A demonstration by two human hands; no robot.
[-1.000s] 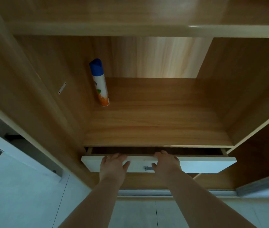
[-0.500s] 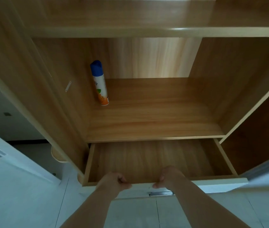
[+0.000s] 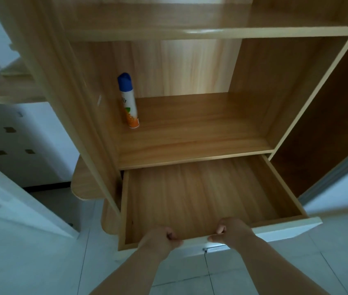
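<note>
We have drawn the drawer [image 3: 200,199] from barely ajar to wide open. Our left hand [image 3: 160,239] and right hand [image 3: 232,232] clamp fingers over its front edge. The pull looks done.

The drawer [image 3: 200,199] was a shallow wooden box with a white front [image 3: 286,228] and a slim metal handle [image 3: 214,248]. It stood pulled far out and level, just under the shelf [image 3: 190,137], its grained floor exposed.
</note>
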